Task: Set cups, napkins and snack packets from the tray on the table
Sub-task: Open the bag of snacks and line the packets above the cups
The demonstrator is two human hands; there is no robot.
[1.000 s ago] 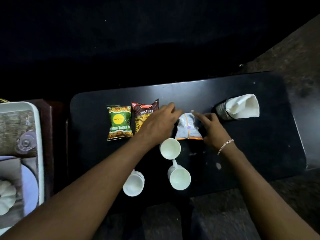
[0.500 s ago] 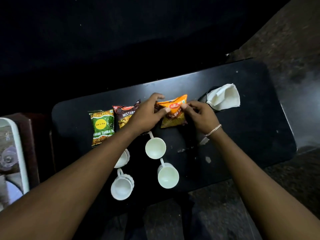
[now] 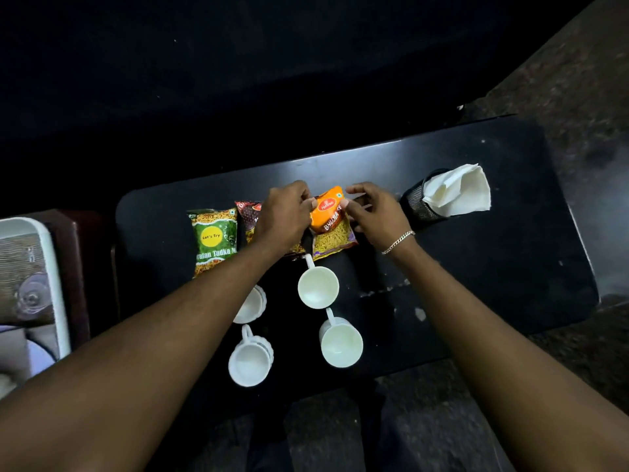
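1. Black table, glossy, with rounded corners. Its right half is bare between the right forearm and the right edge. Its near edge runs just below the front cups.
2. White tray, rimmed, lies at the left frame edge, apart from the table.
3. Left hand and right hand each pinch a top corner of the orange packet. Its lower edge sits on or just above the table; contact cannot be told.
4. Packets, crinkled foil, three: green packet, leftmost and flat; red packet, partly hidden under the left hand; the orange packet, rightmost.
5. Cups, white, round, handled, four in two rows: back-left cup partly under the left forearm, back-right cup, front-left cup, front-right cup. All stand upright.
6. Mesh holder, dark and cylindrical, one, holds white napkins near the far right.
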